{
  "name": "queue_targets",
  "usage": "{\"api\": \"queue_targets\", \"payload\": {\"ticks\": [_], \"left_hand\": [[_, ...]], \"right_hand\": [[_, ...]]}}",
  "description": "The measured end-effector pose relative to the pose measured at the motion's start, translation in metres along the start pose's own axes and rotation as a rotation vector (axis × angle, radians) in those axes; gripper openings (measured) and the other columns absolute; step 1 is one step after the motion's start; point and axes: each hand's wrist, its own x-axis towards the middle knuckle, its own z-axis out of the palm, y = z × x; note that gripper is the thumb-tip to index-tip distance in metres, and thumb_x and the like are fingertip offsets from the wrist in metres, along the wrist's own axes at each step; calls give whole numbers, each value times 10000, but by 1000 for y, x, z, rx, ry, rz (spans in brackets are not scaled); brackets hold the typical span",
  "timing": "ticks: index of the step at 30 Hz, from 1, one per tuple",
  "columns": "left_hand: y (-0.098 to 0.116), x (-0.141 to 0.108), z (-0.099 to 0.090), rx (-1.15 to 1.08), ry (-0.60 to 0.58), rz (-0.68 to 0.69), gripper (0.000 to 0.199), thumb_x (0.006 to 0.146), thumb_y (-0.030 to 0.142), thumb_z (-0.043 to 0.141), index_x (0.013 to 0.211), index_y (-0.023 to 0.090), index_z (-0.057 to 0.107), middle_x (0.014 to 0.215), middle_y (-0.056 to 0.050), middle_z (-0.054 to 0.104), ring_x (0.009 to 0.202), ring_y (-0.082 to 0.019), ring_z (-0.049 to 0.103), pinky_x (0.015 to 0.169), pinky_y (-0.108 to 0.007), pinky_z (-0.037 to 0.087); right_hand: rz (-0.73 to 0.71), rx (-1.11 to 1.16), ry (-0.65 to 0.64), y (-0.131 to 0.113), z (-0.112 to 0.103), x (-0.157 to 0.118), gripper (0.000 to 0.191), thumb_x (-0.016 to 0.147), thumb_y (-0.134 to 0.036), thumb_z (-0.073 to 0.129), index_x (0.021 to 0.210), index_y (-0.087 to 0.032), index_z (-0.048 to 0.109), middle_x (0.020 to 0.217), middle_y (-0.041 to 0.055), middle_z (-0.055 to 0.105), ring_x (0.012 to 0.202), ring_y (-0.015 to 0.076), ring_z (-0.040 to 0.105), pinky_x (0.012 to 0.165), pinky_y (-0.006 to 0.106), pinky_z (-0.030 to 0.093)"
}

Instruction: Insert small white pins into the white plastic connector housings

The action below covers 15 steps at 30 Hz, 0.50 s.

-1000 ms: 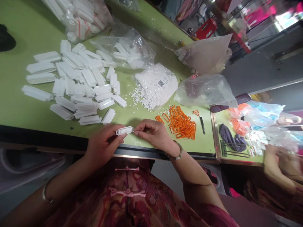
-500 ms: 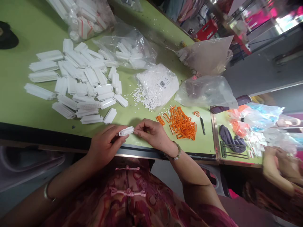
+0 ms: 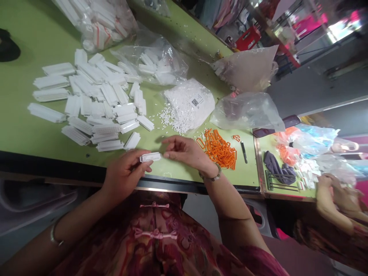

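Observation:
Near the table's front edge, my left hand [image 3: 125, 170] grips a small white slotted plastic strip [image 3: 150, 157] between thumb and fingers, its slotted face turned up. At the strip's right end is my right hand [image 3: 185, 153], index finger and thumb apart. Whether the thumb tip touches the strip's end I cannot tell. Behind my right hand, tiny white pegs [image 3: 169, 117] spill from a clear bag [image 3: 191, 103] with a printed code label. To the right of that hand lies a heap of orange rectangular frames [image 3: 222, 151]. Many similar white strips [image 3: 97, 97] are piled at the left.
A black pen-like tool [image 3: 244, 152] lies right of the orange frames. Plastic bags [image 3: 248, 113] stand along the back, including one full of white parts [image 3: 100, 23]. At the far right, a co-worker's hands [image 3: 335, 189] are beside a dark cloth [image 3: 277, 168] and a rack.
My right index finger has lifted and spread away from the thumb. The strip in my left hand has tilted so more of its slotted face shows, and moved slightly left.

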Motion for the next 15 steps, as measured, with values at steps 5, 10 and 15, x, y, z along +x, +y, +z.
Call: {"api": "queue_targets", "payload": {"ticks": [5, 10, 15], "left_hand": [[3, 2, 1, -61, 30, -65, 287, 929, 442, 680, 1052, 200, 773, 733, -3, 776, 533, -146, 670, 567, -248, 563], [1, 2, 1, -70, 27, -68, 283, 931, 437, 686, 1057, 198, 771, 737, -5, 781, 546, -148, 684, 576, -248, 565], [-2, 1, 2, -60, 31, -54, 271, 925, 417, 683, 1057, 198, 772, 733, 0, 781, 551, -149, 684, 611, -260, 579]], "right_hand": [[-104, -605, 270, -8, 2, 29, 51, 997, -220, 712, 1027, -184, 732, 928, 48, 700, 836, 163, 601, 798, 325, 485], [-105, -619, 240, -6, 5, 34, 136, 942, -117, 615, 837, -189, 662, 866, 39, 675, 793, 149, 550, 780, 323, 463], [-49, -14, 55, 0, 3, 8, 169, 926, -357, 754, 889, -198, 711, 782, -18, 647, 697, 103, 507, 647, 265, 456]]}}
